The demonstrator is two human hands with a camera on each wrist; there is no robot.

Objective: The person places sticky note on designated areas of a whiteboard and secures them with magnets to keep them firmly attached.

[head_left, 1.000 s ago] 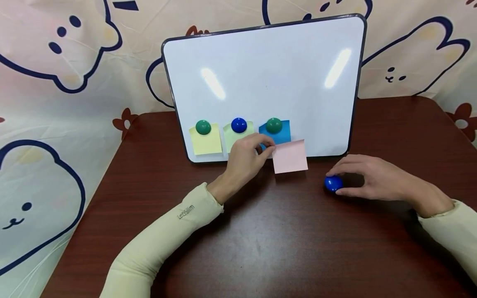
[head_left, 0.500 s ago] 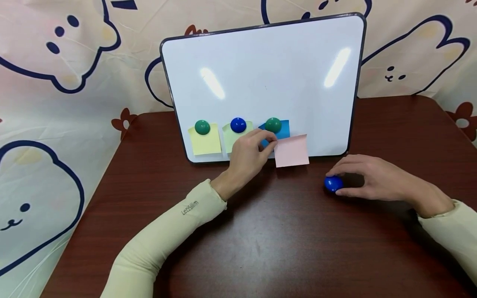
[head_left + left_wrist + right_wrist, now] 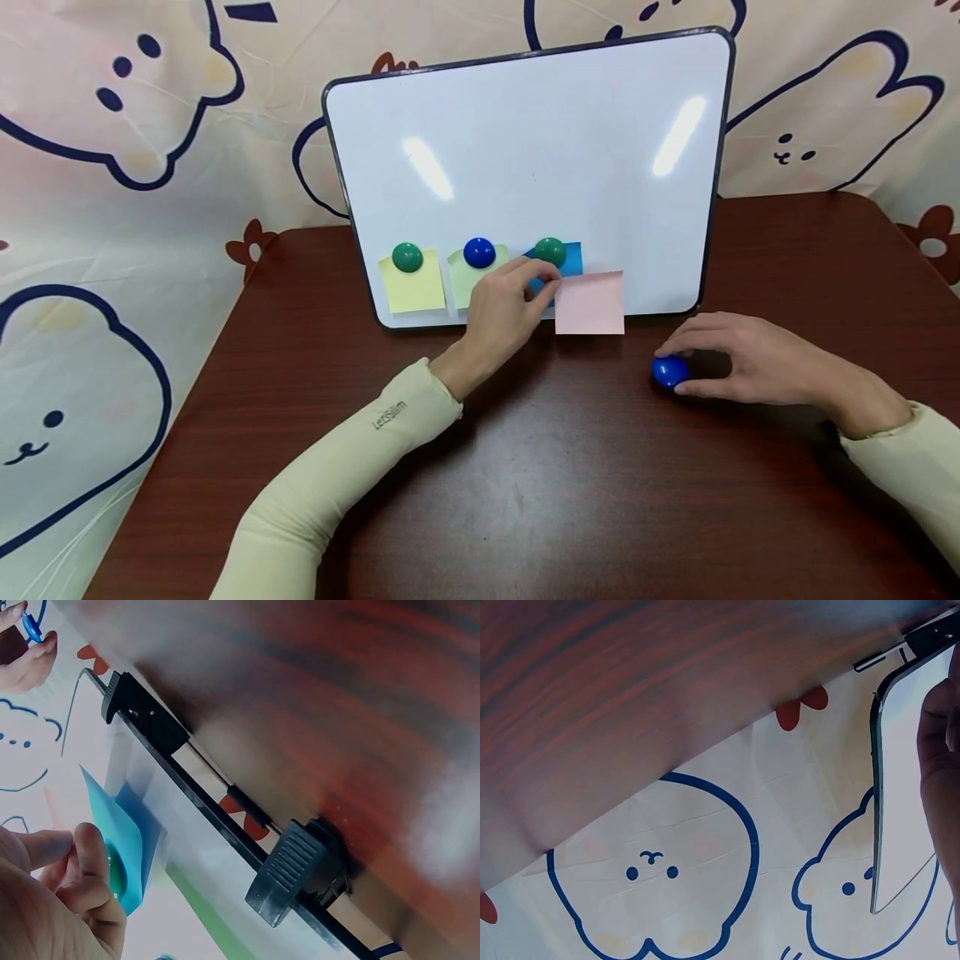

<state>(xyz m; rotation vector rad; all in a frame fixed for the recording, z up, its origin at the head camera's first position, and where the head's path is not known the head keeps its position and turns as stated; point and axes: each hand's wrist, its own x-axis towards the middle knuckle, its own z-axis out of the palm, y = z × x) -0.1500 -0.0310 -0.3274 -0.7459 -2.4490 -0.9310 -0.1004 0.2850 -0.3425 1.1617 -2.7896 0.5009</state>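
My left hand (image 3: 507, 310) pinches the top left corner of a pink sticky note (image 3: 589, 305) in front of the lower edge of a whiteboard (image 3: 540, 158). Just behind that hand, a blue sticky note (image 3: 572, 257) hangs under a green magnet (image 3: 551, 252), partly covered by the fingers. Farther left are a light green note (image 3: 459, 283) under a blue magnet (image 3: 479, 252) and a yellow note (image 3: 416, 292) under another green magnet (image 3: 407, 257). On the right, my right hand (image 3: 757, 360) holds a loose blue magnet (image 3: 669, 372) between thumb and fingers, low over the table.
The whiteboard stands on a dark reddish-brown table (image 3: 570, 492), held by black clamps (image 3: 296, 870) along its bottom edge. A cloth backdrop (image 3: 90, 225) with cartoon animals hangs behind and to the left.
My left hand has moved slightly up and right, carrying the pink note, which now hangs straighter against the board's lower edge. The right hand and its magnet have barely moved.
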